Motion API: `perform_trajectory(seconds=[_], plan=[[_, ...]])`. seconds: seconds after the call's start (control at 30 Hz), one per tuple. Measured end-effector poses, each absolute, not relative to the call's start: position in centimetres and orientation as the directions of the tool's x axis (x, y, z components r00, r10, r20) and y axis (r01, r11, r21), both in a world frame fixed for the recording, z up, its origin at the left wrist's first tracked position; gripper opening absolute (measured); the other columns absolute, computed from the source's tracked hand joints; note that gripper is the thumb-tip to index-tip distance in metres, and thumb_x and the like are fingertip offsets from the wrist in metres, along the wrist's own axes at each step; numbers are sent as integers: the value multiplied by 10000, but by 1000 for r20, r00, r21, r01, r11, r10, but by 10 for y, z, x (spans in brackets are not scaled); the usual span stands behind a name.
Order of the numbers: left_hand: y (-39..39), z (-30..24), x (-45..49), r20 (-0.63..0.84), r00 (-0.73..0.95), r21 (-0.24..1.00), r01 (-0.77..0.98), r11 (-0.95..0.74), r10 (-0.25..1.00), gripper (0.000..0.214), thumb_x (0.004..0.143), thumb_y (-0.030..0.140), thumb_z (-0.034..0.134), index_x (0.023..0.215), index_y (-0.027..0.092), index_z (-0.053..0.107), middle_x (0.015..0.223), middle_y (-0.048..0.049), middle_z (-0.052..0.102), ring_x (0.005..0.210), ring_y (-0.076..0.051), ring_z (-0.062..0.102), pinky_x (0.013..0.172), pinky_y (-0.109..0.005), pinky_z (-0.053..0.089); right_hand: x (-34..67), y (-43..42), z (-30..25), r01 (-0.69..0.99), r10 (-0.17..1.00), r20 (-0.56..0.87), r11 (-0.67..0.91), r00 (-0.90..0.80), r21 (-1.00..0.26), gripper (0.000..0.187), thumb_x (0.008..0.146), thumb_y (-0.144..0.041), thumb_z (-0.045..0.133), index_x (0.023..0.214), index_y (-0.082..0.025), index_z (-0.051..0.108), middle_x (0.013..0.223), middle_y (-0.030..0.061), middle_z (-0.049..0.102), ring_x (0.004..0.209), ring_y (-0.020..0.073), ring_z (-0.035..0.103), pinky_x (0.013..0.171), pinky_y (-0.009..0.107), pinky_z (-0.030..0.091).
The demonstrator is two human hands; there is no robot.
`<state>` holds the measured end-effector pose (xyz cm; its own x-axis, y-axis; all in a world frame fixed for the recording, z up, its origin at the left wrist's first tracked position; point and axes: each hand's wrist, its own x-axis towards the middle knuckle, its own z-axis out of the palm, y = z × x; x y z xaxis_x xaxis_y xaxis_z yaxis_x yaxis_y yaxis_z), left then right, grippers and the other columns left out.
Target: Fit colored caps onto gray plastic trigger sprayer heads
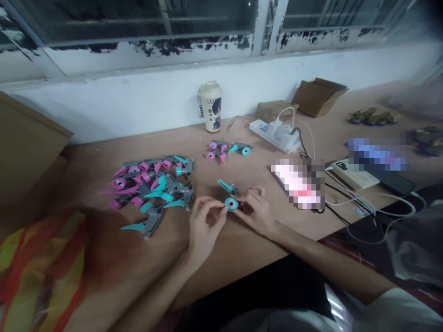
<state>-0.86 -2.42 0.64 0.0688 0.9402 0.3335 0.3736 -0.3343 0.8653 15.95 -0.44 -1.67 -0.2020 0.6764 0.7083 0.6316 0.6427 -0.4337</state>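
A small grey-and-teal plastic piece is held just above the table between my two hands. Its round teal end, white inside with a dark centre, faces me, and a teal fin sticks up behind. Thumb and index finger of my left hand pinch the left rim of the round end. My right hand has its fingers closed round the grey body from the right, hiding part of it. Left of my hands lies a pile of similar grey, pink and teal pieces. A smaller group of such pieces sits farther back.
A lidded cup stands by the wall. Behind right are a white power strip with cables and an open cardboard box. A blurred-out pink device lies right of my hands. A red-yellow bag is at front left.
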Motion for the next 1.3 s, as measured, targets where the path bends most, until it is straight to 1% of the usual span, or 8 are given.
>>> perform_trajectory(seconds=[0.07,0.27,0.37,0.5,0.67,0.83,1.03,1.3], plan=[[-27,8,-9,396,124,789,460,-407,910,78,823,238,575,874,234,634,941,-29,490,831,-140,543,650,-243,508,160,-4,-17,633,683,699,641,-212,-434,103,829,-259,581,921,-214,593,708,-17,641,670,140,586,878,362,355],[-27,2,-11,411,223,700,544,-462,884,230,845,234,545,1063,262,613,1038,-56,449,867,-151,547,741,-296,522,160,-4,-18,617,672,705,660,-228,-429,101,826,-228,579,926,-213,587,734,-10,648,695,147,588,885,371,349],[-26,-2,-13,444,258,641,578,-505,858,251,843,227,549,1087,254,599,1048,-59,450,885,-157,548,798,-326,510,160,-3,-18,608,666,708,670,-237,-426,104,825,-211,576,928,-214,591,746,-3,657,717,153,592,883,374,353],[-25,-3,-13,478,283,575,615,-540,831,253,829,233,566,1079,258,597,1041,-53,458,922,-171,545,815,-341,506,162,-2,-18,593,673,685,682,-279,-429,120,821,-206,579,939,-211,599,775,11,659,751,162,588,862,370,366],[-22,-4,-15,450,328,576,605,-550,831,229,847,218,540,1070,241,590,1012,-50,450,907,-161,545,800,-326,505,164,0,-19,581,698,649,675,-303,-455,78,824,-229,577,893,-216,610,712,-3,619,709,158,575,845,365,373],[-16,-2,-19,413,352,571,618,-540,840,167,882,229,489,1002,231,606,975,-45,443,880,-157,540,778,-314,490,164,0,-18,560,708,620,681,-338,-472,104,816,-274,604,895,-208,612,691,-10,589,702,152,563,830,350,368],[-13,0,-19,444,335,543,638,-547,831,170,899,206,455,967,219,610,945,-39,434,869,-150,531,789,-298,464,163,1,-18,552,752,576,643,-321,-531,148,825,-341,593,891,-211,611,649,-29,528,672,143,547,844,349,360],[-16,1,-17,412,311,572,643,-509,856,159,911,209,436,928,208,594,949,-36,434,897,-152,525,834,-307,451,163,2,-18,525,756,570,644,-323,-556,133,823,-320,596,887,-205,616,645,-33,520,676,138,539,851,346,344]])
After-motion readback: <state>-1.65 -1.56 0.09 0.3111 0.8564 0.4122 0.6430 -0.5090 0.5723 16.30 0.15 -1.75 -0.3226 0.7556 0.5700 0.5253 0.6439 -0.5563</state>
